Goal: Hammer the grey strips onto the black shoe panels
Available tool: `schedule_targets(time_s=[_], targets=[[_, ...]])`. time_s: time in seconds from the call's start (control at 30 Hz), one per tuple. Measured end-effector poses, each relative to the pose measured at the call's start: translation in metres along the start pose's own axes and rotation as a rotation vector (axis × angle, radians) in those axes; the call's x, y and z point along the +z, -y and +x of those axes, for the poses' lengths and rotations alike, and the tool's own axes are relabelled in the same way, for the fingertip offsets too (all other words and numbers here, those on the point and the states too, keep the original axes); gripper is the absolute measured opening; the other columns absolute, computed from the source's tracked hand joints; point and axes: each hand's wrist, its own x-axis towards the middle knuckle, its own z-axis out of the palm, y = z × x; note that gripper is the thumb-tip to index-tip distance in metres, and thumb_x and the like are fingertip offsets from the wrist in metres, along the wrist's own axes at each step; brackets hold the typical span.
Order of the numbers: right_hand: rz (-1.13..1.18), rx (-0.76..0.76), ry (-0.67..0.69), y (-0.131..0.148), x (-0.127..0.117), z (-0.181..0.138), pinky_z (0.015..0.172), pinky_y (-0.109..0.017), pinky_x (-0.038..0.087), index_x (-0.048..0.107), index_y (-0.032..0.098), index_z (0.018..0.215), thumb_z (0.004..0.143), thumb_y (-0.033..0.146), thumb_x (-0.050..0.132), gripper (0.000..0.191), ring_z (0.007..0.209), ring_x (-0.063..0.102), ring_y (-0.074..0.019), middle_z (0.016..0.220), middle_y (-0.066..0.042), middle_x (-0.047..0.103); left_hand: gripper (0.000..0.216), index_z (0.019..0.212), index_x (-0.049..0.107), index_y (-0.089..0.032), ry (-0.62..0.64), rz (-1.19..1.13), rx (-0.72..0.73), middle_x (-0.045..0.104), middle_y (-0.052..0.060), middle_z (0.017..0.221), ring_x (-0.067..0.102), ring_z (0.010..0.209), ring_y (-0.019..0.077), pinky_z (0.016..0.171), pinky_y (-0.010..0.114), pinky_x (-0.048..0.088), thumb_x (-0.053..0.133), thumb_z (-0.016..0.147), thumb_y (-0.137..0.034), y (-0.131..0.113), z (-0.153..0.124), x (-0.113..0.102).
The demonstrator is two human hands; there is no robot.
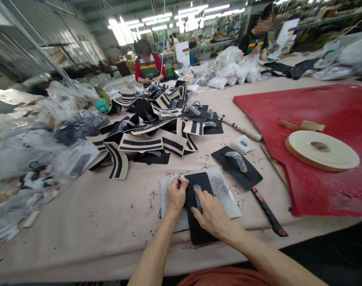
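Note:
A black panel lies lengthwise on a pale grey board in front of me. A plastic-wrapped handle strap runs along the panel's middle. My left hand is closed at the panel's upper left edge, pinching a small whitish wad, perhaps cloth. Over the panel, my right hand has its thumb and index finger apart, the fingertips touching the wrapped strap. To the right lies a second black panel with a wrapped strap, beside a white block.
A black-handled cutter lies at right, near a red mat bearing a tape roll. Striped panels are heaped ahead. Plastic bags crowd the left. Two co-workers, one a person in red sleeves, are across the table.

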Motion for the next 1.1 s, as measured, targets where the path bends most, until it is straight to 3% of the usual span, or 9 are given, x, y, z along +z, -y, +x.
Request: schedule_targets(time_s=[0.13,0.3,0.9,1.03,1.1], targets=[[-0.046,0.032,0.052,-0.006,0.024,-0.006,0.093,-0.04,0.044,0.054,0.008,0.135,0.096,0.025,0.045,0.043,0.103,0.061,-0.0272,0.115,-0.016,0.065,0.023,0.091,0.071,-0.016,0.011,-0.146,-0.038,0.075,0.004,0.084,0.07,0.081,0.0189,0.079,0.029,0.054,0.071,0.083,-0.037,0.001,0.007,0.003],[-0.059,0.007,0.097,-0.009,0.012,-0.006,0.091,-0.038,0.04,0.059,0.01,0.129,0.093,0.025,0.048,0.04,0.098,0.062,-0.0261,0.11,-0.013,0.068,0.027,0.097,0.072,-0.016,0.096,-0.308,-0.088,0.078,0.006,0.09,0.073,0.086,0.0207,0.084,0.032,0.056,0.073,0.08,-0.036,-0.001,0.018,0.024],[0.0,0.008,0.053,-0.01,0.014,-0.006,0.092,-0.041,0.041,0.059,0.009,0.128,0.093,0.029,0.051,0.042,0.099,0.062,-0.0273,0.11,-0.014,0.068,0.021,0.097,0.071,-0.018,0.16,-0.07,0.012,0.079,0.006,0.091,0.074,0.086,0.0211,0.081,0.03,0.057,0.066,0.085,-0.034,-0.007,0.017,0.026],[0.197,-0.073,0.069,-0.019,0.001,-0.008,0.093,-0.04,0.046,0.049,0.012,0.14,0.094,0.041,0.054,0.055,0.104,0.062,-0.0264,0.118,-0.014,0.067,0.015,0.094,0.07,-0.02,0.184,0.039,0.104,0.079,0.004,0.09,0.073,0.083,0.0189,0.078,0.027,0.056,0.062,0.087,-0.029,-0.009,0.019,0.026],[0.304,-0.069,0.002,-0.037,-0.01,-0.013,0.089,-0.036,0.049,0.046,0.016,0.142,0.096,0.041,0.051,0.052,0.101,0.063,-0.023,0.117,-0.011,0.066,0.013,0.092,0.069,-0.02,0.205,0.095,0.158,0.078,0.003,0.087,0.072,0.081,0.0178,0.076,0.026,0.055,0.06,0.088,-0.028,-0.01,0.02,0.026]])
